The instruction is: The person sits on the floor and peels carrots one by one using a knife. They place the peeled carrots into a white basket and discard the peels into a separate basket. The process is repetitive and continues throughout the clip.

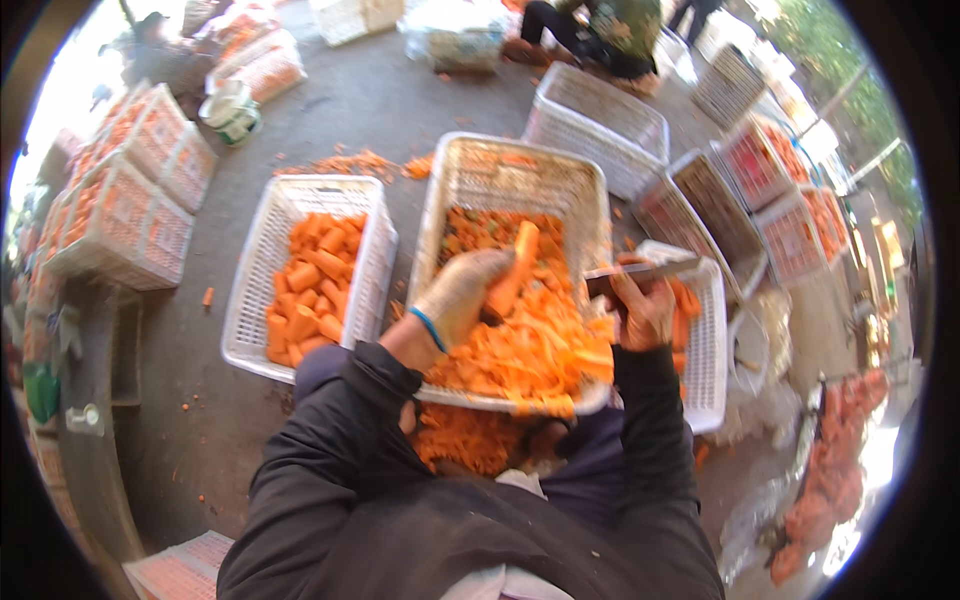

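My left hand point(466, 291), in a pale work glove, grips a long carrot point(517, 274) that slants upward over the middle crate. My right hand point(646, 311) holds a flat metal-bladed tool point(641, 271), seemingly a knife, to the right of the carrot and apart from it. Orange carrot peelings point(525, 345) heap up in the near part of the white plastic crate point(517, 150) under my hands. Cut carrot pieces fill much of the left crate point(251, 300). More carrots point(684, 300) lie in the right crate point(709, 375), partly hidden by my right hand and sleeve.
Peelings point(465, 442) also lie on the floor between my legs. Stacked crates of carrots point(142, 217) stand at left, others point(795, 225) at right. Nested-looking crates point(600, 127) sit beyond. A white bucket point(231, 112) and seated people point(607, 34) are farther back.
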A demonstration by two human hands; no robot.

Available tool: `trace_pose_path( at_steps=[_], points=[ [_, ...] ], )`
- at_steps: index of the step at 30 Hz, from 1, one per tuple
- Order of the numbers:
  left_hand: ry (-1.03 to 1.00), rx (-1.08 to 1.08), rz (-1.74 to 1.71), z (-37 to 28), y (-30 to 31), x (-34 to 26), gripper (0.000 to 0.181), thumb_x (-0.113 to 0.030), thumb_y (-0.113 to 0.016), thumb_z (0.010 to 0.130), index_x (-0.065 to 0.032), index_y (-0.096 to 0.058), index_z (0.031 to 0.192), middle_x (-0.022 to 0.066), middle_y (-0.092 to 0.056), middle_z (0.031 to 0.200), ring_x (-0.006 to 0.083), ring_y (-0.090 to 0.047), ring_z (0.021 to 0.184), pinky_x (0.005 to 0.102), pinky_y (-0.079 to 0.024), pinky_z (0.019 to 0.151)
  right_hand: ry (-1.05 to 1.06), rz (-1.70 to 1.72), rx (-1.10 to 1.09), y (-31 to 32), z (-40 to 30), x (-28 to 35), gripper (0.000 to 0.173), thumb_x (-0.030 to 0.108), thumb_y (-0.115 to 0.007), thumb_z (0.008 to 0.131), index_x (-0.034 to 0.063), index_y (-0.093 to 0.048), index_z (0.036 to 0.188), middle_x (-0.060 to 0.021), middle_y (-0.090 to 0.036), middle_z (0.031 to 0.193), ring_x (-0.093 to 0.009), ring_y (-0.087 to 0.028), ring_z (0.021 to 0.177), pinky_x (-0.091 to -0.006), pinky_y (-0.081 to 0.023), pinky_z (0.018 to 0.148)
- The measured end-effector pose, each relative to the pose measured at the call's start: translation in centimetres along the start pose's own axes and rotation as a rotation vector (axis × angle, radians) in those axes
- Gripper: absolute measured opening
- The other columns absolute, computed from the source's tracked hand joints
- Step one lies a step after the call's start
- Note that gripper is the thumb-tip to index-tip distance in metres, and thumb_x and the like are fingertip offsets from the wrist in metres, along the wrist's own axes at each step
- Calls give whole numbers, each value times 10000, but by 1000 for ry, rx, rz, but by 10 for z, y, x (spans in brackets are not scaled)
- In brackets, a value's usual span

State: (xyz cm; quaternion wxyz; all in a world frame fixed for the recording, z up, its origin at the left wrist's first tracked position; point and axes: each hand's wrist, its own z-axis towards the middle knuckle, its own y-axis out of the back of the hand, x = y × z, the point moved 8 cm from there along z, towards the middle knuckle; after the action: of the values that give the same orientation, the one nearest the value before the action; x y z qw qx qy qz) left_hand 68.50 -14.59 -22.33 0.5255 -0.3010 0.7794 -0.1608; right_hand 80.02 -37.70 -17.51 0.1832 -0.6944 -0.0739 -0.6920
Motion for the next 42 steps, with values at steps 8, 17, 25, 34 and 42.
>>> trace_pose_path(
  at_steps=[8, 17, 25, 34, 42],
  points=[
    [69, -38, 31, 0, -4, 5, 393, -393, -644, 1074, -25, -626, 1211, 81, -651, 914, 172, -630, 681, 304, -468, 484, -1, 88, 109, -24, -7, -4, 231, 88, -814, 980, 8, -712, 1171, -82, -785, 951, -119, -721, 765, -243, -536, 598],
    [199, 187, -14, -2, -13, 18, 357, -389, -582, 1108, -49, -639, 1201, 64, -683, 834, 150, -635, 615, 267, -487, 498, -46, 46, 336, -94, -41, -15, 264, 128, -848, 958, 16, -721, 1162, -73, -784, 963, -119, -689, 776, -261, -560, 706],
    [161, 99, 85, -7, -13, 21, 297, -372, -614, 1096, -80, -643, 1137, 40, -669, 807, 142, -629, 612, 271, -481, 512, -127, 63, 364, -91, -38, -15, 209, 34, -807, 971, -27, -710, 1146, -97, -798, 980, -160, -748, 892, -317, -596, 817],
    [193, 158, 12, -3, -11, 31, 291, -367, -629, 1087, -80, -644, 1129, 33, -657, 793, 143, -589, 585, 278, -454, 514, -151, 2, 355, -89, -37, -19, 185, 114, -808, 987, -15, -733, 1096, -97, -802, 929, -134, -719, 766, -277, -560, 703],
    [125, 138, 68, -6, -20, 31, 335, -339, -659, 1078, -33, -667, 1213, 51, -697, 913, 114, -677, 714, 280, -508, 534, -176, 23, 216, -46, -9, -44, 208, 169, -822, 977, -8, -764, 1067, -83, -787, 850, -127, -668, 636, -263, -505, 541]
  ],
)
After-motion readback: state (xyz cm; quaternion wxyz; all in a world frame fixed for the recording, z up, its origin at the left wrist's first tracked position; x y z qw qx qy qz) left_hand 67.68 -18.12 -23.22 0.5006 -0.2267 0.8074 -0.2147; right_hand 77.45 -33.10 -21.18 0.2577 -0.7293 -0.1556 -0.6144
